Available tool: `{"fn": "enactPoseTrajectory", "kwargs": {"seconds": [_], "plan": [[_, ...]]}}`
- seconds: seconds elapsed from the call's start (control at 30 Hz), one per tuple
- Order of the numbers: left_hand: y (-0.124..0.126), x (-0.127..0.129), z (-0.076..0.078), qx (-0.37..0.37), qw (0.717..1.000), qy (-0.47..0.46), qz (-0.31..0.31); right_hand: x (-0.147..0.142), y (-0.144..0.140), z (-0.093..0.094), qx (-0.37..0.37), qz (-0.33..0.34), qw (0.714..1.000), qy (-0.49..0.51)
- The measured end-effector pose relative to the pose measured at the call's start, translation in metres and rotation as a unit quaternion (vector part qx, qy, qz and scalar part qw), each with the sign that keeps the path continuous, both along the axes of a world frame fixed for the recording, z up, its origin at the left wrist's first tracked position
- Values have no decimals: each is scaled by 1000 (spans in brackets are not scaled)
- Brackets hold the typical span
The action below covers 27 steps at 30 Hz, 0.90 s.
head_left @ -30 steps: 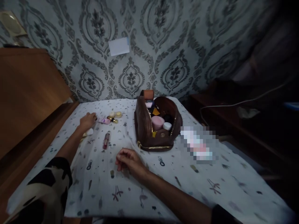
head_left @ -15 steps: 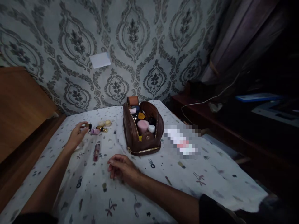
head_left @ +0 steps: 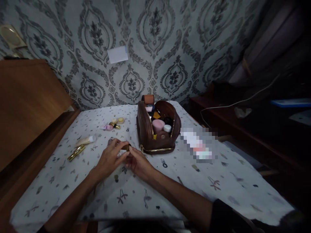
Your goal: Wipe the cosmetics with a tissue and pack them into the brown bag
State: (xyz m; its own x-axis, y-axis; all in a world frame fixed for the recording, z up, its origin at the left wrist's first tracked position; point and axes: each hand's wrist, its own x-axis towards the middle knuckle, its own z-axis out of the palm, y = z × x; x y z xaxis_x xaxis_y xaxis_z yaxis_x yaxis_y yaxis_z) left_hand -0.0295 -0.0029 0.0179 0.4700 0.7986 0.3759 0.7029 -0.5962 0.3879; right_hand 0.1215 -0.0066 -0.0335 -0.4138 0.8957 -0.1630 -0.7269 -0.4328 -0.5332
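- Head view, only angle there is: both hands meet in the middle of the table, over a white cloth (head_left: pixel 218 194) printed with little dark sprigs and squiggles.
- Left hand (head_left: pixel 110 158) has its fingers curled round a small item (head_left: pixel 126 147), brownish-gold at the tip that shows; too dim and tiny to say what it is.
- Right hand (head_left: pixel 138 161) sits right against it, fingertips pinching the same item from the other side. So both are gripping it, just in front of the pouch.
- Brown leather-looking pouch (head_left: pixel 145 129), rounded, gold zip along the bottom edge, gaping open at the top. Inside you can see a pink round jar (head_left: pixel 157 125) and a small white cap (head_left: pixel 167 128) packed in with darker bits.
- Off to the left on the cloth: a pale soft tube (head_left: pixel 85 140) and a shiny gold stick (head_left: pixel 76 152) lying just beside each other.
- Further back, near the wall: a cluster of a pink tube (head_left: pixel 107 127) and yellowish round lids (head_left: pixel 118 120).
- Wall is grey damask wallpaper (head_left: pixel 170 48) with a white paper slip (head_left: pixel 117 54) stuck on it; smooth wooden board (head_left: pixel 26 97) on the left.
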Motion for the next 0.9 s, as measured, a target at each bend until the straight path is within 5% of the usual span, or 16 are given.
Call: {"fn": "enactPoseTrajectory", "kwargs": {"seconds": [0.23, 0.4, 0.53, 0.63, 0.9], "plan": [[3, 10, 2, 124, 990, 52, 48, 0, 1, -2, 34, 49, 998, -26], [20, 15, 5, -3, 992, -103, 79, 1, 3, -3, 25, 58, 998, -24], [28, 14, -5, -131, 943, -287, 101, 3, 3, 0, 20, 50, 998, -19], [23, 16, -15, -138, 929, -331, 95, 2, 3, 0, 35, 21, 999, -30], [2, 24, -28, -63, 963, -257, 54, 2, 8, -2, 32, -50, 996, -60]]}}
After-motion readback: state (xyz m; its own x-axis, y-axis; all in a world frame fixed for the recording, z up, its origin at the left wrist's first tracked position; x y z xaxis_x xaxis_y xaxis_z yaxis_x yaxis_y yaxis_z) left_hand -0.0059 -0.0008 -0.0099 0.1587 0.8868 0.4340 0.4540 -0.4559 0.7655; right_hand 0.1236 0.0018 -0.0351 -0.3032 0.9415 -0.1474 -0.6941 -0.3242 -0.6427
